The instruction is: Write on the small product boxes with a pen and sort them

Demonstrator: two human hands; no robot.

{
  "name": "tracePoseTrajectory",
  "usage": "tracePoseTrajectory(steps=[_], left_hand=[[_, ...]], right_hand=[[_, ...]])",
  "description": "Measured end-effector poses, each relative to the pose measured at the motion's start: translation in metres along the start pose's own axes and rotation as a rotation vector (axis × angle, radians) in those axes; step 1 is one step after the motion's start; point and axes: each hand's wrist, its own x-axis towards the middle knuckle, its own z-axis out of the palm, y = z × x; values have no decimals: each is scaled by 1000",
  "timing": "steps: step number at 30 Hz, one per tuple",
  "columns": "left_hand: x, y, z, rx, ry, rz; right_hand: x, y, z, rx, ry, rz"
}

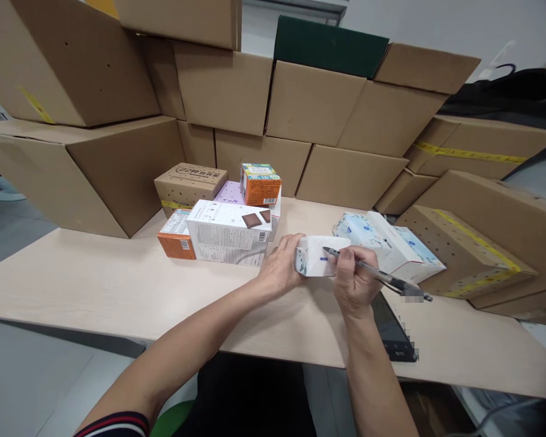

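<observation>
In the head view, a white packet (315, 262) is between the two hands, above the near middle part of the table (236, 303). The left hand (281, 264) has its fingers bent close together against the left end of this packet, gripping it there; the patterned side of the packet is just beside these fingers. The thumb of this hand is not clear to see. The white face, with a small blue mark on it, is turned upwards, and I cannot tell if the packet rests on the table or is lifted a little.

The right hand (357, 282) pinches a pen (388, 279) between the thumb and the fingers. The pen lies slanted, with its tip over the white face (I cannot be sure that it touches), and its other end points to the right. The thumb of the right hand is near the right edge of the packet.

Under the right forearm's outer side lies a dark tablet (394, 331). Beyond the right hand there are blue and white packs (361, 229). To the left of the left hand stands a white box (218, 237), with an orange box (176, 240) beside it. Big cardboard boxes (316, 103) are stacked behind.
</observation>
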Motion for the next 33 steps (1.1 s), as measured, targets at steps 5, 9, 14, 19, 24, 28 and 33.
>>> tracePoseTrajectory(steps=[5,9,14,19,24,28,33], left_hand=[[-1,0,0,10,-4,2],[-1,0,-1,17,-2,-4],[0,0,-2,18,-6,-11],[-1,-2,0,6,7,-1],[0,-5,3,-34,43,-4],[2,-4,2,-90,60,-45],[4,-1,-1,-122,47,-67]], right_hand=[[-2,5,0,20,5,57],[0,1,0,80,-45,69],[9,-18,3,250,160,184],[26,-11,-5,204,314,410],[28,26,-19,-417,-403,559],[18,35,-13,-591,-981,580],[13,28,-5,-603,-1068,568]])
